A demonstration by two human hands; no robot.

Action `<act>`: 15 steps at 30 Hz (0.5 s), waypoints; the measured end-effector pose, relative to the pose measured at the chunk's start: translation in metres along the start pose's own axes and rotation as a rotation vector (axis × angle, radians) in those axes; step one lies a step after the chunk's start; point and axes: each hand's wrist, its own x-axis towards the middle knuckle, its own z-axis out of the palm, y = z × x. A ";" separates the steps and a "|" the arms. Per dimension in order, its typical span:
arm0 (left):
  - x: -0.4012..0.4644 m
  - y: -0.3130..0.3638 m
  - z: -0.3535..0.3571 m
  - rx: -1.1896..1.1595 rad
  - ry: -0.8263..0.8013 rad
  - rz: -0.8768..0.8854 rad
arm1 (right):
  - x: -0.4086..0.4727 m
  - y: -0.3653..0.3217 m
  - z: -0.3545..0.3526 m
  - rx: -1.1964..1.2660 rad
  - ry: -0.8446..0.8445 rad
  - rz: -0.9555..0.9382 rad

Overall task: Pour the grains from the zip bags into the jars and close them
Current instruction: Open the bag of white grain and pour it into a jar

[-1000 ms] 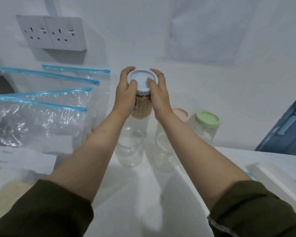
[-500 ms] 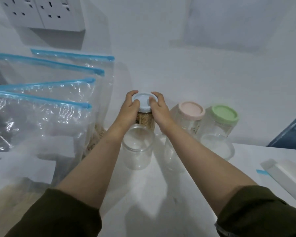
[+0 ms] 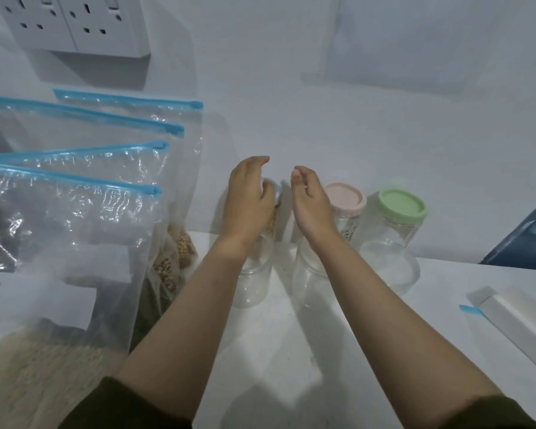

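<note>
Crinkled clear zip bags (image 3: 75, 230) stand left on the smooth white tabletop (image 3: 276, 351). Farther, the left hand (image 3: 249, 201) loosely cups the blue-lidded grain jar (image 3: 275, 209); the right hand (image 3: 311, 202) hovers beside, relaxed, empty.

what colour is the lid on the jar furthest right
Light green lid, seen clearest in the head view.

Both forearms stretched forward. Left hand (image 3: 248, 199) loosely curved, fingers relaxed. Right hand (image 3: 310, 201) apart beside it, fingers relaxed, gripping nothing.
</note>
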 end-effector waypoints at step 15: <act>-0.009 0.043 0.101 -0.231 -0.490 -0.303 | 0.014 0.030 -0.096 -0.802 0.049 0.188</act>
